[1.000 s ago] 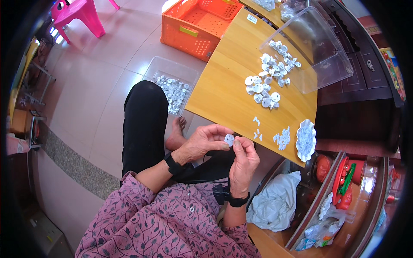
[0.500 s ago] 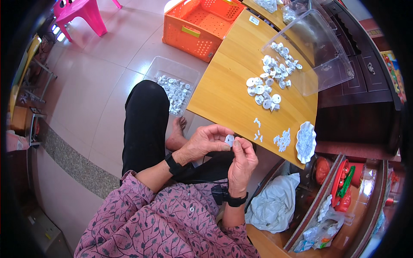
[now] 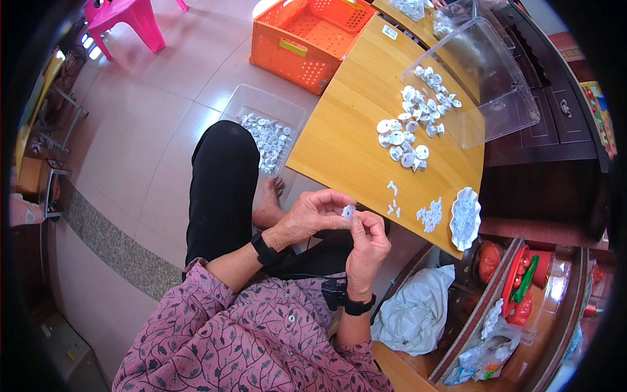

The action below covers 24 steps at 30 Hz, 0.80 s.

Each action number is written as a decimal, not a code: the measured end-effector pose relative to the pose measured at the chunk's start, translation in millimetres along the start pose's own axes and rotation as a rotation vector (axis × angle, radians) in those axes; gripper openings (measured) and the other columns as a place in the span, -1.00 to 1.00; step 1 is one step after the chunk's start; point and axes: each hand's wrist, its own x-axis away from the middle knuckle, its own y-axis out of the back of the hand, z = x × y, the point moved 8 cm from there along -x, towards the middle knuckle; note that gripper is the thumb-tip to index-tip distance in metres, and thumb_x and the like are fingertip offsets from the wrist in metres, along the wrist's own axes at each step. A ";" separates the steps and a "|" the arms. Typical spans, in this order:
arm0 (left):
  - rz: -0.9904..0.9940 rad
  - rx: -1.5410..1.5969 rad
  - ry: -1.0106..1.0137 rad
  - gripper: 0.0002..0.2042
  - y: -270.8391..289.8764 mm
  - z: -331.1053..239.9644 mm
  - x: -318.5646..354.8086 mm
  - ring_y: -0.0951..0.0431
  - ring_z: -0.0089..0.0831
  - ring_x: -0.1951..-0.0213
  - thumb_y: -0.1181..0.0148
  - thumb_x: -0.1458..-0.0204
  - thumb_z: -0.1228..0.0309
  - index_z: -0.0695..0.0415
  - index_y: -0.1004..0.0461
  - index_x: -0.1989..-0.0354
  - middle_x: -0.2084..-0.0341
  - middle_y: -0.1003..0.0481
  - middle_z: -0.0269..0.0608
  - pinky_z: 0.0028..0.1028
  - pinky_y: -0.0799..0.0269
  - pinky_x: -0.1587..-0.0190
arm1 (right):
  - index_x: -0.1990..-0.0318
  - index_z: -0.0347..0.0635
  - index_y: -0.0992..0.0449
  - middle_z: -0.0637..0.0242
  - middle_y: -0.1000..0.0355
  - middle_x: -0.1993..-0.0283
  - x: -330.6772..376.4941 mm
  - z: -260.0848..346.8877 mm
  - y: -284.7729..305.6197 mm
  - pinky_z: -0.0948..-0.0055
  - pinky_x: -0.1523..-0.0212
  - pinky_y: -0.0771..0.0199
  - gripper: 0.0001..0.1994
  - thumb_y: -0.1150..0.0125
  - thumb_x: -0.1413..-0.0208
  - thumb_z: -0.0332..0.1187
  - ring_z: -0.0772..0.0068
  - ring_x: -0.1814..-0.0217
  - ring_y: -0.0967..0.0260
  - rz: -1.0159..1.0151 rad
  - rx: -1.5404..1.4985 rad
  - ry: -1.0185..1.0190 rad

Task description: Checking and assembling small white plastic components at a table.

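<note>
Both hands meet over the lap, just off the near edge of the bench [image 3: 339,137]. Left hand [image 3: 312,217] and right hand [image 3: 367,243] each have their grip pressed together on the same small white plastic piece [image 3: 348,211], pinched between fingertips, held in the air and touching nothing else. Risk: the piece is tiny and held only by the tips, so a slip would likely drop it to the tile floor [image 3: 163,111] or into the lap, where it would be hard to find. Loose white bits [image 3: 430,215] sit right at the near edge beside a white scalloped dish [image 3: 464,219] that overhangs the corner; an elbow or sleeve knock could send either off. A pile of round white parts [image 3: 405,140] lies mid-bench, spilling from a tilted clear lid [image 3: 483,85]. A clear tub of white parts [image 3: 264,134] sits on the floor by the foot, an orange crate [image 3: 307,39] beyond it. Hard to make out: the shape of the pinched piece, whether it is one part or two, and the thumbs' contact, which the fingers hide. The far bench end is cut off.
</note>
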 end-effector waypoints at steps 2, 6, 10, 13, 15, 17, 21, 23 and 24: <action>-0.005 -0.015 -0.005 -0.61 0.7 -0.1 -0.1 -0.61 -0.57 0.10 -0.38 -0.12 0.59 0.31 -0.50 -0.13 0.12 -0.60 -0.25 -0.54 -0.59 0.00 | 0.19 -0.37 -0.60 0.36 -0.48 0.15 0.0 2.1 -1.1 0.54 0.07 -0.42 -0.91 -0.30 -0.24 -0.50 0.57 0.13 -0.42 0.017 0.031 0.013; -0.018 -0.038 -0.010 -0.62 2.5 0.6 -1.1 -0.62 -0.58 0.13 -0.37 -0.13 0.57 0.30 -0.50 -0.14 0.14 -0.61 -0.26 -0.56 -0.59 0.03 | 0.14 -0.35 -0.59 0.37 -0.50 0.15 -1.3 -2.0 -1.6 0.58 0.07 -0.43 -0.91 -0.27 -0.25 -0.54 0.59 0.15 -0.42 0.045 -0.039 -0.047; -0.025 -0.015 -0.009 -0.62 4.1 0.5 -0.9 -0.62 -0.58 0.15 -0.36 -0.15 0.56 0.31 -0.50 -0.15 0.15 -0.62 -0.26 -0.57 -0.59 0.05 | 0.09 -0.34 -0.56 0.40 -0.49 0.14 -2.9 -1.0 0.0 0.63 0.10 -0.44 -0.89 -0.26 -0.27 -0.55 0.62 0.18 -0.42 0.055 -0.053 -0.044; -0.010 -0.008 0.034 -0.61 4.7 2.4 0.1 -0.61 -0.51 0.04 -0.36 -0.15 0.57 0.31 -0.50 -0.15 0.06 -0.61 -0.21 -0.48 -0.58 -0.06 | 0.14 -0.33 -0.56 0.41 -0.46 0.16 -4.9 7.9 3.1 0.62 0.12 -0.44 -0.93 -0.26 -0.27 -0.54 0.63 0.17 -0.41 0.052 0.111 0.041; -0.010 0.005 0.039 -0.61 4.7 2.2 0.7 -0.61 -0.51 0.05 -0.36 -0.15 0.57 0.31 -0.50 -0.16 0.07 -0.61 -0.21 -0.48 -0.58 -0.06 | 0.18 -0.32 -0.55 0.39 -0.45 0.18 -5.1 15.3 0.3 0.60 0.13 -0.44 -0.95 -0.27 -0.27 -0.53 0.61 0.17 -0.40 0.070 0.182 0.115; -0.011 0.010 0.043 -0.61 5.0 1.7 1.1 -0.61 -0.52 0.05 -0.36 -0.15 0.57 0.31 -0.50 -0.16 0.07 -0.61 -0.22 -0.49 -0.58 -0.05 | 0.22 -0.32 -0.53 0.35 -0.44 0.19 -5.0 22.6 -2.7 0.56 0.14 -0.45 -0.94 -0.28 -0.26 -0.52 0.56 0.17 -0.40 0.075 0.266 0.183; -0.008 -0.029 0.047 -0.60 5.3 -0.1 1.7 -0.61 -0.55 0.06 -0.37 -0.14 0.57 0.30 -0.50 -0.16 0.08 -0.61 -0.24 -0.52 -0.58 -0.04 | 0.27 -0.31 -0.50 0.25 -0.44 0.22 -4.8 35.8 -9.7 0.44 0.14 -0.46 -0.92 -0.29 -0.23 -0.51 0.39 0.19 -0.42 0.078 0.411 0.307; -0.003 -0.052 0.045 -0.60 4.9 -1.2 2.1 -0.60 -0.57 0.07 -0.38 -0.13 0.56 0.29 -0.51 -0.16 0.09 -0.60 -0.25 -0.52 -0.58 -0.03 | 0.28 -0.31 -0.49 0.22 -0.43 0.23 -4.6 38.0 -12.0 0.40 0.13 -0.46 -0.91 -0.28 -0.23 -0.51 0.33 0.19 -0.43 0.084 0.449 0.320; -0.001 -0.058 0.042 -0.59 4.9 -1.7 2.3 -0.60 -0.58 0.08 -0.38 -0.13 0.56 0.29 -0.51 -0.16 0.09 -0.60 -0.25 -0.53 -0.58 -0.03 | 0.28 -0.31 -0.48 0.21 -0.43 0.23 -4.0 36.8 -12.9 0.38 0.13 -0.46 -0.91 -0.28 -0.23 -0.51 0.31 0.19 -0.43 0.089 0.453 0.301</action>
